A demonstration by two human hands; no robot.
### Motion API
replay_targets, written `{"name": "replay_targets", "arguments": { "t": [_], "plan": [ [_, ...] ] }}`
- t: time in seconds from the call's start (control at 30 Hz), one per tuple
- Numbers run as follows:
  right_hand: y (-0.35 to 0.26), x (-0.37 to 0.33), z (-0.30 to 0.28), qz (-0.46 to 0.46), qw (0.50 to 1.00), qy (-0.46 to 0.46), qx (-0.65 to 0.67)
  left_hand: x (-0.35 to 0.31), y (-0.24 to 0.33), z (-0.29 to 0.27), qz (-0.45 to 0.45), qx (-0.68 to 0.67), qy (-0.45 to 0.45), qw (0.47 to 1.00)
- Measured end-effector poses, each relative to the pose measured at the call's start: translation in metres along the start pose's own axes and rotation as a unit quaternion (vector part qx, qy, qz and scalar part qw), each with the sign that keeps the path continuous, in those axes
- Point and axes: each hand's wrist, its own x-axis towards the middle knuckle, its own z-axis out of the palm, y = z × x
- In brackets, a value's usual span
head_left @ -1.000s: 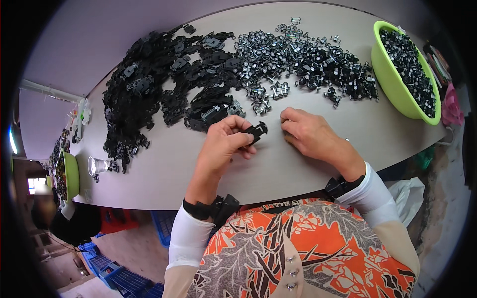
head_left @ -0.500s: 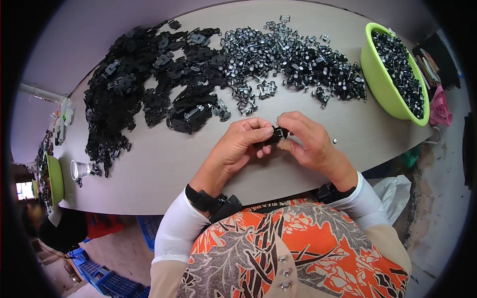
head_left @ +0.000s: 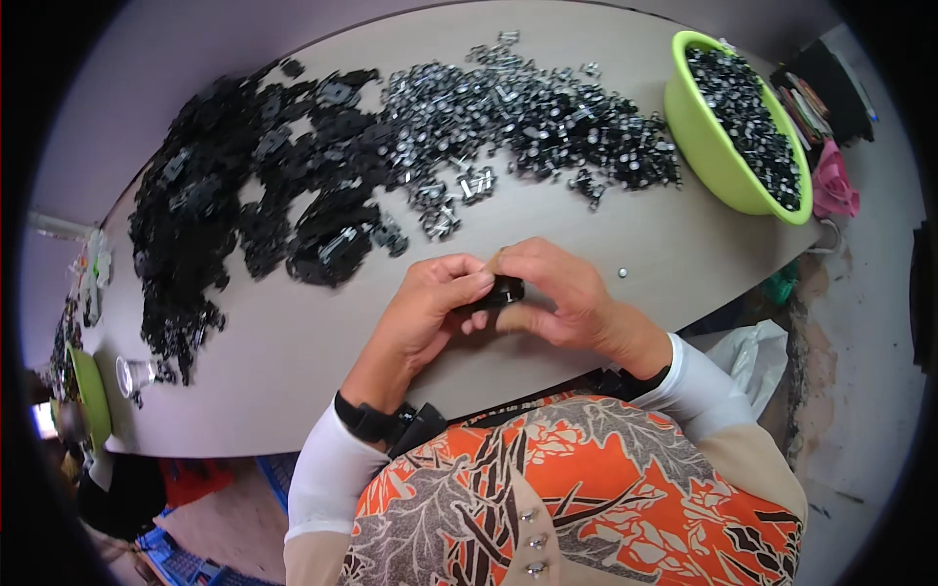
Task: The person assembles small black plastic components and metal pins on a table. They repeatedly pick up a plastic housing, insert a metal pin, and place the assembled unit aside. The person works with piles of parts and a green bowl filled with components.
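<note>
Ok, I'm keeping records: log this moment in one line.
left hand: holds black part; right hand: at same part; table: black pieces, silver-black parts; right end: green basin

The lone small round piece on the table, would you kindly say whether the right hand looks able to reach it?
Probably yes: nothing visible stands between the right hand and the small round piece, though that hand is busy at the black part.

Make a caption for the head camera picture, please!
Left grip and right grip meet at a black part, a black heap leftward, a green basin rightward.
</note>
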Motion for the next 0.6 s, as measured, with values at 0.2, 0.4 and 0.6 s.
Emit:
{"name": "replay_targets", "arguments": {
  "t": [0.2,0.4,0.6],
  "plan": [
    [0.021,0.002,-0.072,0.206,0.957,0.009,-0.204,-0.001,0.009,0.009,0.020,0.005,0.063,0.998],
    [0.039,-0.009,-0.071,0.242,0.912,-0.044,-0.328,-0.001,0.010,0.009,0.018,0.035,0.071,0.997],
    [0.023,-0.012,-0.071,0.274,0.928,-0.043,-0.249,-0.001,0.010,0.007,0.016,0.046,0.056,0.997]
  ]
}}
